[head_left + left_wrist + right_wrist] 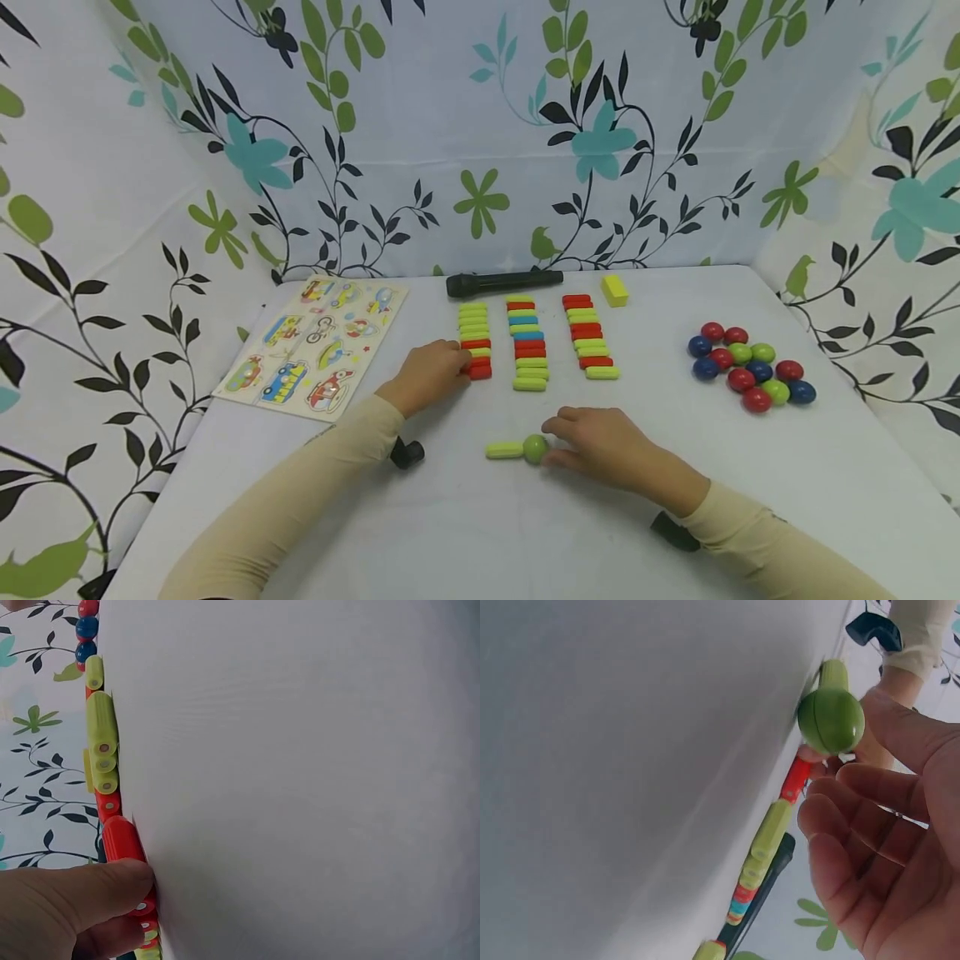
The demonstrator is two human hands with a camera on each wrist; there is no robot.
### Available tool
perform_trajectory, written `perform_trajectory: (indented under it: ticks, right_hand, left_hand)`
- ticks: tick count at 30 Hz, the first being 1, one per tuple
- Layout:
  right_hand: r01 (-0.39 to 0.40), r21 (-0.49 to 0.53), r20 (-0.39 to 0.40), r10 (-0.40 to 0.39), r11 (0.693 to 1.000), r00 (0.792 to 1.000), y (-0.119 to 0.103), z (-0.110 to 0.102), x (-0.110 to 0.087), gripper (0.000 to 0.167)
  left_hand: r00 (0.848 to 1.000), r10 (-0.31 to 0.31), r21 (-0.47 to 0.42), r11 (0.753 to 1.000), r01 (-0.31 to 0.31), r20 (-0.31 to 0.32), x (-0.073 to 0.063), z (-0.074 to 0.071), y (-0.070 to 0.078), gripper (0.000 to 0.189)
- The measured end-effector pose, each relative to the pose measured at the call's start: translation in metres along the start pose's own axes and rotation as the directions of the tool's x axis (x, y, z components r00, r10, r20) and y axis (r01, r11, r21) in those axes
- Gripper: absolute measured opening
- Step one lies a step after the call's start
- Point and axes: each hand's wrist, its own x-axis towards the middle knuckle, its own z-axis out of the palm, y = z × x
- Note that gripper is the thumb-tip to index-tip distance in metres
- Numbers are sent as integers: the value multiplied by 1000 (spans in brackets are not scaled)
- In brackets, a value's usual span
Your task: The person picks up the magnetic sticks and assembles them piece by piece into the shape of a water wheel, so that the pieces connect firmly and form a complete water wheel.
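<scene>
My left hand [429,375] is at the near end of the left column of coloured sticks. Thumb and finger pinch a short red ribbed stick [122,840] there, partly covering it in the left wrist view. In front of me lies a lime-green stick [504,451], its right end up against a green ball [536,449] with a seam round it. Just right of that ball is my right hand [603,446], its fingers loosely bent and nothing between them. The right wrist view has the ball [831,720] close to the thumb.
Two more columns of sticks, a middle one [530,350] and a right one [588,333], run away from me. Red, blue and green balls [741,381] cluster at right. A black microphone [504,283] and yellow block [614,291] lie behind; a picture puzzle board [352,329] lies left.
</scene>
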Motion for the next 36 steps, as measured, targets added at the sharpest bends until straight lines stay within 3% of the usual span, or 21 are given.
perform_trajectory:
  ticks: [5,7,9,11,14,16,19,28,36]
  right_hand:
    - [-22,0,33,22,1000,999,-5,3,5,40]
    - [-30,-17,36,31,999,999,-7,3,7,40]
    - [-29,-36,31,30,999,999,-7,3,8,38]
    - [-28,-57,27,29,998,999,-8,3,9,36]
    - [-25,-77,20,27,997,999,-8,3,9,35]
    - [-21,-80,19,23,997,1000,-8,4,9,35]
    - [-20,-79,23,21,997,1000,-8,5,10,34]
    - [-36,-85,44,40,996,998,-8,5,11,36]
    - [-37,-86,37,41,996,998,-7,7,11,35]
  left_hand:
    - [1000,26,37,999,-26,1,0,0,3,11]
    - [997,72,42,997,-71,-26,-3,-4,6,13]
    - [986,158,42,987,-156,-55,-6,-9,10,14]
    - [961,267,27,964,-266,-72,-8,-14,17,17]
    - [905,422,11,907,-422,-52,-8,-18,27,20]
    - [873,487,0,873,-487,-33,-8,-19,31,23]
    - [845,535,12,845,-535,-11,-7,-18,35,25]
    - [818,574,-34,818,-575,-21,-11,-12,39,24]
    - [818,574,-30,817,-575,-35,-13,-11,40,24]
